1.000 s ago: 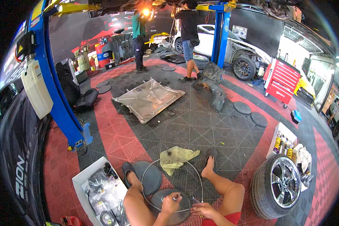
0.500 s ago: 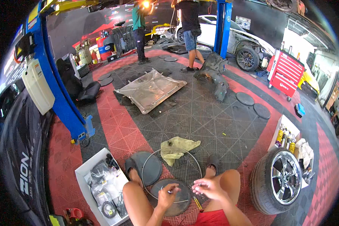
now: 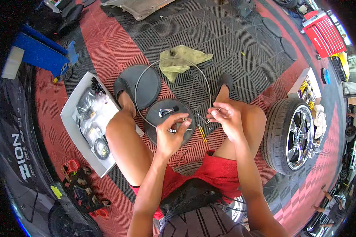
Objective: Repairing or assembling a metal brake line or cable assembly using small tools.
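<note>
My left hand [image 3: 171, 137] pinches a small brass-coloured fitting [image 3: 184, 119] between thumb and forefinger. A silver metal piece [image 3: 172, 130] shows at its curled fingers. My right hand [image 3: 228, 122] is closed, fingertips together, on a thin braided hose [image 3: 207, 81] near its metal end; a tiny thing at its fingertips is too small to name. The hose loops forward over the floor, its other end passing beside my left hand. Below lies a round dark pad [image 3: 154, 125] with a black and silver part [image 3: 169, 111] on it. Yellow-handled pliers [image 3: 202, 133] lie between my knees.
A white box of bagged parts [image 3: 73, 114] stands left of my leg. At right are a chromed wheel with tyre [image 3: 279, 134] and a box with yellow springs [image 3: 304, 85]. A stained yellow cloth [image 3: 182, 59] lies ahead. A red tool cabinet [image 3: 324, 35] stands farther off.
My view has tipped downward, so the two people standing at the back are out of sight. Both hands remain close together, with the small brass fitting now plainly showing in the left.
</note>
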The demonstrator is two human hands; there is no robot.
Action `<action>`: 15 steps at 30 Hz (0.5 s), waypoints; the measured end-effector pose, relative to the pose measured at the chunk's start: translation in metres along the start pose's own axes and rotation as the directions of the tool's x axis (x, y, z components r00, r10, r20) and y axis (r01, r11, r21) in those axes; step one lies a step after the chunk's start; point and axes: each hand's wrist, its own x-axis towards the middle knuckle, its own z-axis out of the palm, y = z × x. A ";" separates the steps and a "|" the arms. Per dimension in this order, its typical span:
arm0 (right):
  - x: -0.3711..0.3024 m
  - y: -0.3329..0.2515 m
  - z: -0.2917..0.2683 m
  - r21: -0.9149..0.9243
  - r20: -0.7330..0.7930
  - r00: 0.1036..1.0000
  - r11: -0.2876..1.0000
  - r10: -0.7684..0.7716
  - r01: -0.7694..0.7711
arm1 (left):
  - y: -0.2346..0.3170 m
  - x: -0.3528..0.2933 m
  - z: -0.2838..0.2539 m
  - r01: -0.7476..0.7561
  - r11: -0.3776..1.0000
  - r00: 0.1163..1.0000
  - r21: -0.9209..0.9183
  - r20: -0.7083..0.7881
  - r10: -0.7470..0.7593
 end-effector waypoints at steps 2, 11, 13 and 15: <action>-0.003 0.005 0.003 -0.008 0.012 1.000 1.000 0.002 -0.002 | -0.005 -0.004 -0.002 0.008 1.000 1.000 0.014 0.000 -0.008; -0.005 0.017 0.006 -0.103 0.107 0.990 0.990 -0.090 0.101 | 0.007 -0.010 -0.001 0.059 0.993 0.997 -0.100 0.047 -0.055; -0.005 0.021 0.007 -0.086 0.109 0.988 0.989 -0.109 0.119 | 0.007 -0.010 0.001 0.089 0.989 0.995 -0.120 0.052 -0.083; -0.005 0.019 0.009 -0.165 0.092 0.987 0.976 -0.131 0.145 | 0.009 -0.008 0.001 0.092 0.987 0.996 -0.129 0.015 -0.091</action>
